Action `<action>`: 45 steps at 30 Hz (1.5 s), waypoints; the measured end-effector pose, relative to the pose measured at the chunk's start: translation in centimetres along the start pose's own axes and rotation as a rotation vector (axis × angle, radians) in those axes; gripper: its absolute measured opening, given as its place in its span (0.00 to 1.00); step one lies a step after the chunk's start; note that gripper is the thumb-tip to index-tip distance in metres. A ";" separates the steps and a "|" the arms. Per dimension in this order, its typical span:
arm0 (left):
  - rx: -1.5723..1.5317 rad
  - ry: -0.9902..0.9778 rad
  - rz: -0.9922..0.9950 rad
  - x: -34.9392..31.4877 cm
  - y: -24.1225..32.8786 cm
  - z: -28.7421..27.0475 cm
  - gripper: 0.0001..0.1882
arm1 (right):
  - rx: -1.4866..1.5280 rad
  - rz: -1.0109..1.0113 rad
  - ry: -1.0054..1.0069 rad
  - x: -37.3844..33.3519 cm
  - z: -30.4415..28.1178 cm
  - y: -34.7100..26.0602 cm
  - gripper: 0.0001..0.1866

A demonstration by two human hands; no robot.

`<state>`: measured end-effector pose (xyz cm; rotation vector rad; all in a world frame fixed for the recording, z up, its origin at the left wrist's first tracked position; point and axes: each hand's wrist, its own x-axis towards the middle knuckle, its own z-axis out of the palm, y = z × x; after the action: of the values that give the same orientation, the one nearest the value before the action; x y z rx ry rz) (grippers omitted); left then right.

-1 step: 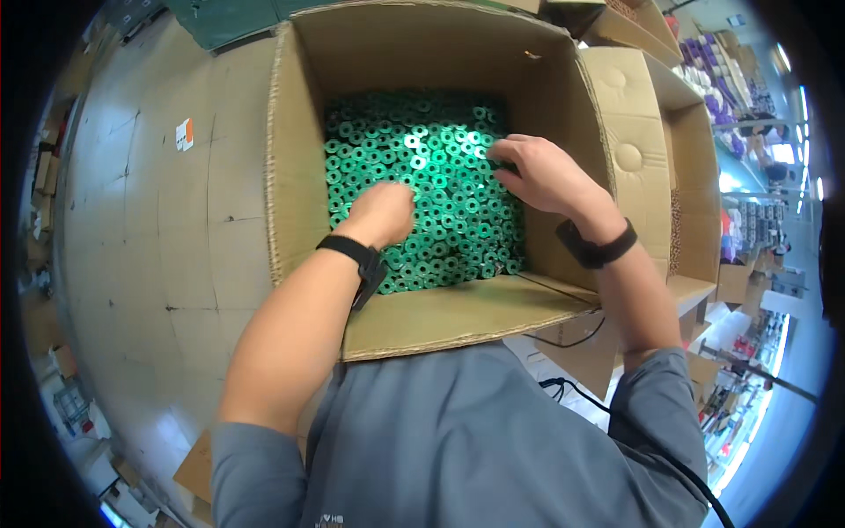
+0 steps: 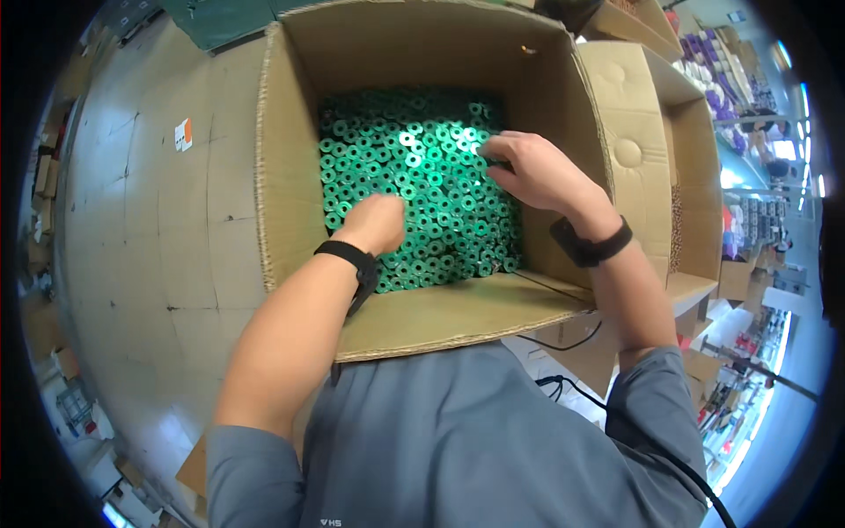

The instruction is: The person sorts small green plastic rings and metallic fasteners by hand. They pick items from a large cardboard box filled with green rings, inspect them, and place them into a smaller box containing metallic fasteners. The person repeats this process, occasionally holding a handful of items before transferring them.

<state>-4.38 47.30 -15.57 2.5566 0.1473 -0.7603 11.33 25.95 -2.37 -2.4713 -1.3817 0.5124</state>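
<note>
A deep cardboard box (image 2: 431, 44) stands open in front of me, its floor covered by tightly packed green spools (image 2: 431, 207), each with a round hole in its end. My left hand (image 2: 377, 223) is low over the left part of them, curled into a fist; its fingertips and anything in them are hidden. At the right side of the box, my right hand (image 2: 539, 169) has its fingers bent down at the spools. A dark gap shows between its thumb and fingers, with no spool visible there.
To the right stands another open cardboard box (image 2: 695, 158) holding small brown pieces. A black cable (image 2: 581, 396) hangs at my right side. Tiled floor (image 2: 185, 238) with an orange and white card (image 2: 183, 135) lies to the left. Green cabinets (image 2: 220, 22) are at the far left.
My left hand has shifted slightly left and toward me. My right hand has moved a little to the left. The box appears slightly farther left in the picture.
</note>
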 end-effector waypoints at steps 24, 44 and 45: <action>0.164 -0.087 0.324 -1.4 -2.5 5.6 0.07 | 0.334 -0.017 -0.059 0.4 3.0 2.3 0.10; 0.078 -0.229 0.077 -0.3 -1.6 3.5 0.15 | 0.164 0.022 -0.459 -0.5 10.0 -0.8 0.22; 0.068 -0.227 0.083 -0.4 -1.8 2.9 0.16 | 0.152 0.002 -0.502 -0.9 10.8 -1.3 0.22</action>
<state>-6.50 47.55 -18.23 2.4989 -0.0589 -1.0306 5.28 26.49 -11.45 -2.3099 -1.4360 1.2552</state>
